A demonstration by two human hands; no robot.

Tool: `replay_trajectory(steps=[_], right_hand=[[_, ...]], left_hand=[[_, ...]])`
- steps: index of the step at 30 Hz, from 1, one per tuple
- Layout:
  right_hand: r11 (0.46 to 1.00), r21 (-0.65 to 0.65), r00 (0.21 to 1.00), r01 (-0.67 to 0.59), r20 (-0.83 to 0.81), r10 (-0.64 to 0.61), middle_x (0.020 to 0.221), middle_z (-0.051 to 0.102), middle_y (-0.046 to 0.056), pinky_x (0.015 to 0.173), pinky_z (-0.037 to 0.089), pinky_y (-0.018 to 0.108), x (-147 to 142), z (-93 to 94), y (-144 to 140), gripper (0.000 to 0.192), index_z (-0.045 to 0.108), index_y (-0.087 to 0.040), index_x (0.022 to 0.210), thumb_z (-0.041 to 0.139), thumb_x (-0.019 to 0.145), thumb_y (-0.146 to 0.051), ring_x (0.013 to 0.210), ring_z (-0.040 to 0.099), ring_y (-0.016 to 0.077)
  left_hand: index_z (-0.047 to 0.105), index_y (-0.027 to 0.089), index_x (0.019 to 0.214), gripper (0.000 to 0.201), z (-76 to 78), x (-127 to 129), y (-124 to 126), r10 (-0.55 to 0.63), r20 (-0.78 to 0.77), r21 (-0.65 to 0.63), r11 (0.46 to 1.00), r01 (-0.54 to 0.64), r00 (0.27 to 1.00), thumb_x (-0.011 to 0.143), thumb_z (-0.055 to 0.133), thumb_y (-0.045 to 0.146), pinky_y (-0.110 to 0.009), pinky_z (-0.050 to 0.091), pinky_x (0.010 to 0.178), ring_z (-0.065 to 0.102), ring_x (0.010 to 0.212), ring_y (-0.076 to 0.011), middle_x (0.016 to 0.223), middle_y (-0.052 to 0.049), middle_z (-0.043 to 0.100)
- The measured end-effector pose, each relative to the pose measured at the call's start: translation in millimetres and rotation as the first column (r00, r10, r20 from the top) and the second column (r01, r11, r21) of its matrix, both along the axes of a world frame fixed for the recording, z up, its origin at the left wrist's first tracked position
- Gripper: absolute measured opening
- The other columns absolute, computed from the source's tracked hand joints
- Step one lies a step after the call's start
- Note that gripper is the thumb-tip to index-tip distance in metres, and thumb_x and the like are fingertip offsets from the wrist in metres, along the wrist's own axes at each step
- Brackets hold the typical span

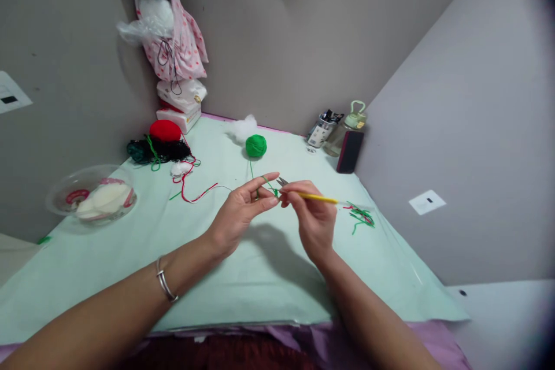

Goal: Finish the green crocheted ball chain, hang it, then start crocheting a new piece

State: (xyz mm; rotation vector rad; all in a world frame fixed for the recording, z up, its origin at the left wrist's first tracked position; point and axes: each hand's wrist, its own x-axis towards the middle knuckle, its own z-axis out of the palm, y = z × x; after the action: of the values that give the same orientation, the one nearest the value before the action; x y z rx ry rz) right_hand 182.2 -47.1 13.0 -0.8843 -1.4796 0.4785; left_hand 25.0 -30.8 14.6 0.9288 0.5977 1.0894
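My left hand (236,211) pinches a small piece of green crochet work (274,191) between thumb and fingers. Green yarn loops over its raised index finger and runs back to a green yarn ball (256,145) on the table. In my right hand (314,217) is a crochet hook (318,198) with a yellow handle, its tip at the green stitches and partly hidden by the fingers. Just beyond my right fingertips show the pointed metal blades of scissors (282,182); the rest of them is behind the hand.
White stuffing (243,128) lies behind the ball. Left are red yarn (165,131), dark yarn (173,151) and a clear plastic bowl (65,211). Right stand a pen holder (319,132), a bottle (336,141) and a phone (350,152), with yarn scraps (362,217) nearer. Walls enclose the table.
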Motion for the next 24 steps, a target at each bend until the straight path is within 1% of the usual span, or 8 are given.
replay_trajectory(steps=[3,5,8,10,13,16,19,24], right_hand=[[0.945,0.305,0.932,0.118,0.293,-0.211,0.094,0.071,0.004,0.073,0.057,0.034,0,-5.7,-3,0.025,0.078,-0.03,0.103,0.064,0.093,-0.011,0.082,0.068,0.0168],[0.921,0.376,0.912,0.107,0.333,-0.241,0.096,0.07,0.004,0.074,0.057,0.034,1,-5.4,-3,0.03,0.077,-0.031,0.108,0.064,0.093,-0.008,0.084,0.069,0.0171],[0.96,0.278,0.955,0.038,0.273,-0.117,0.096,0.071,0.004,0.072,0.056,0.032,4,0.2,-1,0.028,0.075,-0.029,0.109,0.063,0.094,-0.008,0.086,0.069,0.0176],[0.981,0.194,0.967,-0.016,0.254,-0.034,0.093,0.071,0.004,0.072,0.056,0.032,5,3.2,0,0.026,0.075,-0.028,0.108,0.062,0.095,-0.009,0.086,0.068,0.0178],[0.975,0.219,0.943,0.048,0.31,-0.116,0.094,0.071,0.005,0.075,0.056,0.035,4,1.5,-1,0.026,0.077,-0.029,0.107,0.063,0.094,-0.011,0.084,0.068,0.0185],[0.957,0.263,0.931,0.119,0.305,-0.2,0.099,0.072,0.005,0.076,0.056,0.036,2,-2.5,-3,0.029,0.078,-0.034,0.106,0.066,0.092,-0.012,0.085,0.068,0.0197],[0.987,0.147,0.98,0.062,0.18,-0.089,0.097,0.072,0.005,0.075,0.056,0.037,4,-0.3,-3,0.024,0.078,-0.033,0.107,0.064,0.095,-0.017,0.087,0.068,0.0207],[0.999,-0.031,0.998,-0.02,-0.057,0.018,0.088,0.07,0.003,0.068,0.055,0.034,10,10.4,0,0.013,0.078,-0.026,0.096,0.064,0.096,-0.025,0.074,0.066,0.017]], left_hand=[[0.067,0.02,0.131,0.054,-0.2,2,-2,-0.076,0.055,-0.084,0.993,0.08,0.996,0.08,0.084,0.029,-0.034,0.038,0.098,0.061,0.099,-0.0185,0.087,0.0,0.068],[0.068,0.017,0.129,0.052,0.5,2,-2,-0.149,0.092,-0.104,0.982,0.158,0.985,0.081,0.083,0.03,-0.036,0.037,0.102,0.061,0.107,-0.0208,0.093,-0.003,0.07],[0.069,0.017,0.128,0.051,1.5,1,-1,-0.2,0.11,-0.109,0.971,0.211,0.974,0.08,0.084,0.027,-0.037,0.037,0.103,0.061,0.102,-0.0197,0.093,-0.003,0.069],[0.067,0.019,0.132,0.056,1.4,1,-1,-0.159,0.085,-0.105,0.98,0.168,0.984,0.079,0.084,0.025,-0.036,0.038,0.1,0.06,0.095,-0.0177,0.09,-0.001,0.068],[0.066,0.021,0.133,0.057,0.7,2,-2,-0.065,0.048,-0.084,0.994,0.068,0.997,0.079,0.084,0.026,-0.035,0.038,0.1,0.06,0.094,-0.0168,0.087,0.001,0.068],[0.071,0.019,0.125,0.047,0.5,2,-1,-0.12,0.084,-0.099,0.987,0.128,0.989,0.081,0.083,0.028,-0.036,0.037,0.105,0.061,0.102,-0.0193,0.089,-0.002,0.07],[0.074,0.019,0.123,0.043,1.7,-1,2,-0.182,0.143,-0.124,0.972,0.2,0.973,0.081,0.082,0.025,-0.038,0.038,0.109,0.062,0.1,-0.0176,0.087,-0.001,0.069],[0.078,0.02,0.117,0.034,4.6,-8,8,-0.158,0.151,-0.113,0.978,0.176,0.976,0.083,0.079,0.02,-0.038,0.038,0.112,0.062,0.094,-0.0142,0.095,-0.001,0.07]])
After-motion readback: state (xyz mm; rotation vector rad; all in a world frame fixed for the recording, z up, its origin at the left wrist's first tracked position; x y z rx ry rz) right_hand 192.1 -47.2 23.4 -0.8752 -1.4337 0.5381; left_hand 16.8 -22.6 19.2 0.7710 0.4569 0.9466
